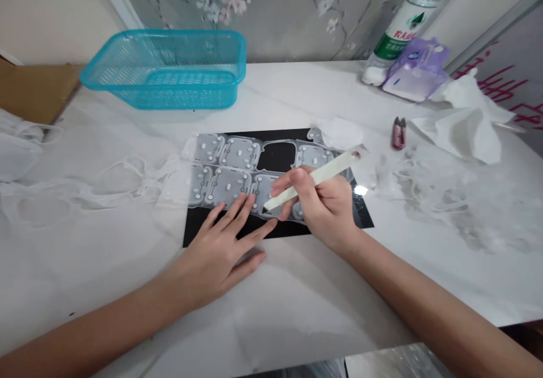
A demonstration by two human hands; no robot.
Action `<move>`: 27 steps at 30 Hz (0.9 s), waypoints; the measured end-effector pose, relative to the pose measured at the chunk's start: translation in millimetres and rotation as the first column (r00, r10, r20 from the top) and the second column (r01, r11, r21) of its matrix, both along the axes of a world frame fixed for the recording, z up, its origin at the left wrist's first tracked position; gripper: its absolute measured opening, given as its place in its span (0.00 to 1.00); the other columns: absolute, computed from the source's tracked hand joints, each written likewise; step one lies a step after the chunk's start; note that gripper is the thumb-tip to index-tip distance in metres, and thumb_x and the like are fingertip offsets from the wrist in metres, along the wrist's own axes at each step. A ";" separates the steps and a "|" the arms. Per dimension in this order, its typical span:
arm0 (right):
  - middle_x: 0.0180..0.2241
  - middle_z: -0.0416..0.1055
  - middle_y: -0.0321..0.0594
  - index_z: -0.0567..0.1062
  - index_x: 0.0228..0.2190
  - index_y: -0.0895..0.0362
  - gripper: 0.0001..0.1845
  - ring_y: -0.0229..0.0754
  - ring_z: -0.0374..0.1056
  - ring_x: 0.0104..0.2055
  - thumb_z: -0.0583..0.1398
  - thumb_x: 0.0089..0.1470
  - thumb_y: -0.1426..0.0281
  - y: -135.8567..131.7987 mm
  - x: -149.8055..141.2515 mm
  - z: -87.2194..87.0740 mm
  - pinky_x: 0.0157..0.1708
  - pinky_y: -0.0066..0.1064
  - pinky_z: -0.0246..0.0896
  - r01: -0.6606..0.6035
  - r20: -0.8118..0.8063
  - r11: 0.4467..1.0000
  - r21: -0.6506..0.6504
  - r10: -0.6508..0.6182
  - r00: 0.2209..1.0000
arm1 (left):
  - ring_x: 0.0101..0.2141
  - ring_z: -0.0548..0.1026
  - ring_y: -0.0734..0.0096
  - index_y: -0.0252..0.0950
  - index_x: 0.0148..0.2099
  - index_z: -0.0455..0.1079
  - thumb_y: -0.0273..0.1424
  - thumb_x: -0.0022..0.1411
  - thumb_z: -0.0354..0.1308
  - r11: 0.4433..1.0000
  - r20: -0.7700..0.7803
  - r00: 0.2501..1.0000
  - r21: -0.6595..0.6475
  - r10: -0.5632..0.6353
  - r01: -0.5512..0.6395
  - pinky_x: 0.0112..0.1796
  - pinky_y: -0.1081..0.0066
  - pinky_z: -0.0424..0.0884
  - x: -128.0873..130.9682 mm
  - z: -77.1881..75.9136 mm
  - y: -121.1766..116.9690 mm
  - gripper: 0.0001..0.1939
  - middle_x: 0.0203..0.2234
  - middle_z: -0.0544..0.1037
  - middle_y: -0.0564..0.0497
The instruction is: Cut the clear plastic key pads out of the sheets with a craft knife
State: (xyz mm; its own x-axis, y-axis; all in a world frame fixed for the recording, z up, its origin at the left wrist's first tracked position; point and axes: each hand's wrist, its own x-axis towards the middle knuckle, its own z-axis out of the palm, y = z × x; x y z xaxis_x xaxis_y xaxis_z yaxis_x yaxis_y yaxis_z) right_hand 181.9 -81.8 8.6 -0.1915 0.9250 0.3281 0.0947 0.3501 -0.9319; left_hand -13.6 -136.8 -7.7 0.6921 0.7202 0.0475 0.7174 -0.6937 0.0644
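A translucent plastic sheet [230, 181] with two rows of rounded, dotted panels lies over a black mat [212, 226]. One panel opening in its back row shows the black beneath. My left hand [223, 248] rests open, its spread fingertips touching the sheet and mat near the front edge. Held in my right hand [326, 200] like a pen is a flat, pale craft knife [324, 173] with a dark pointed tip. That tip meets a front-row panel, just right of my left fingertips. My right fingers hide part of the sheet.
Behind the mat stands a blue plastic basket [169, 98]. Clear plastic scraps [462, 197] lie at the right, below small pink nippers [399, 134] and crumpled tissue [466, 132]. A water bottle [394, 35] and purple tissue pack [418, 69] stand at the back right. Cut-out strips [89, 188] trail leftward.
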 end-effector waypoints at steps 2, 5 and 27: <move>0.26 0.76 0.33 0.74 0.26 0.59 0.18 0.28 0.69 0.17 0.53 0.62 0.64 -0.7 0.3 -0.4 0.17 0.16 0.63 -0.037 0.009 0.999 0.023 0.037 0.999 | 0.63 0.53 0.48 0.45 0.68 0.47 0.38 0.68 0.47 1.000 0.000 1.000 -0.007 0.005 -0.005 0.55 0.49 0.57 0.4 0.1 0.0 0.29 0.63 0.56 0.37; 0.28 0.76 0.34 0.74 0.26 0.59 0.19 0.29 0.70 0.18 0.52 0.62 0.63 -1.8 0.7 -1.1 0.18 0.18 0.64 -0.071 0.020 0.997 0.035 0.070 0.997 | 0.63 0.53 0.49 0.47 0.68 0.44 0.38 0.67 0.47 1.000 0.013 1.000 -0.017 0.017 -0.017 0.55 0.49 0.57 1.1 0.7 -0.3 0.30 0.64 0.55 0.38; 0.31 0.75 0.34 0.75 0.33 0.54 0.10 0.33 0.71 0.35 0.54 0.62 0.72 6.3 15.1 23.0 0.34 0.21 0.65 -0.535 0.403 0.803 0.262 0.413 0.817 | 0.63 0.54 0.49 0.43 0.65 0.54 0.39 0.68 0.45 0.999 0.026 1.000 -0.046 0.001 0.001 0.55 0.47 0.58 0.1 0.7 -1.4 0.24 0.59 0.63 0.40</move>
